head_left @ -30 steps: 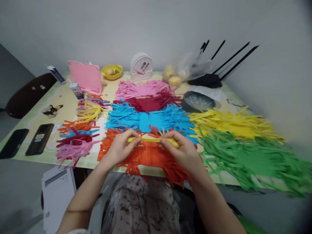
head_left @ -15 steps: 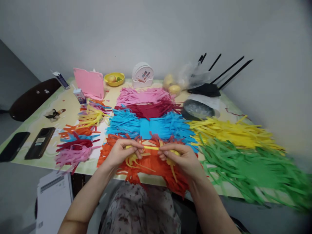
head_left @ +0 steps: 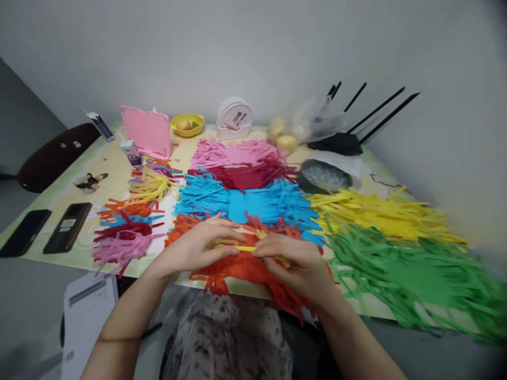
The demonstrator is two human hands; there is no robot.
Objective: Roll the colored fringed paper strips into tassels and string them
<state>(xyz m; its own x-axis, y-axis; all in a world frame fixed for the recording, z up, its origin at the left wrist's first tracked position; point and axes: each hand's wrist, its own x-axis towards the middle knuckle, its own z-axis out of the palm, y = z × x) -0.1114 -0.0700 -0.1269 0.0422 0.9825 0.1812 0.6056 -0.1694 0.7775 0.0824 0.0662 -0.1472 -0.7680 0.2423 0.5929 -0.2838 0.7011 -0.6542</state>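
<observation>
My left hand (head_left: 198,248) and my right hand (head_left: 297,264) meet over the orange fringed paper (head_left: 241,266) at the table's near edge. Both pinch a thin yellow paper strip (head_left: 243,248) stretched between them, and most of it is hidden under the fingers. The left hand's fingers lie over the strip's left end. Right behind the hands lies blue fringed paper (head_left: 245,203).
Dark red (head_left: 245,174) and pink (head_left: 233,153) fringed sheets lie further back, yellow (head_left: 380,214) and green (head_left: 407,264) ones at right. Small fringe bundles (head_left: 127,227) and two phones (head_left: 65,227) are at left. A dark bowl (head_left: 322,177), a yellow bowl (head_left: 187,124) and a pink case (head_left: 146,132) stand behind.
Both hands have dropped lower onto the orange paper and come closer together. The yellow strip's loose ends, hanging half a second ago, are now tucked under the hands.
</observation>
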